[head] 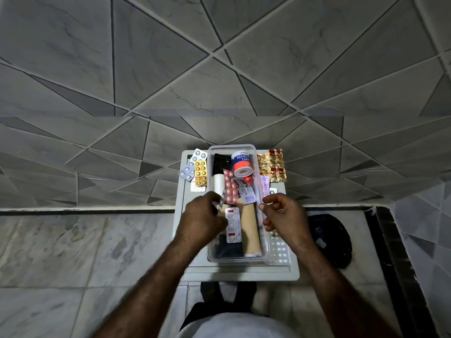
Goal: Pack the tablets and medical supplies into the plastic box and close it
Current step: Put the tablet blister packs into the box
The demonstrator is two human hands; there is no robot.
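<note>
A clear plastic box (264, 250) stands open on a small grey table (244, 274). Inside lie an adhesive tape roll (240, 162), a pink tablet strip (231, 189), a beige bandage roll (251, 230), a white-and-red strip (233, 224) and a black-capped white tube (219, 174). My left hand (202, 218) hovers over the box's left side, pinching a silvery blister strip (221, 200). My right hand (284, 217) is at the box's right rim, fingers curled, nothing seen in it. Yellow (200, 173) and silver strips (192, 164) lie left of the box.
A crinkled gold foil strip (272, 164) and a pale purple strip (264, 185) lie right of the box, and a silver blister sheet (279, 250) sits under my right wrist. A black bag (333, 240) rests on the marble ledge to the right. A tiled wall rises behind.
</note>
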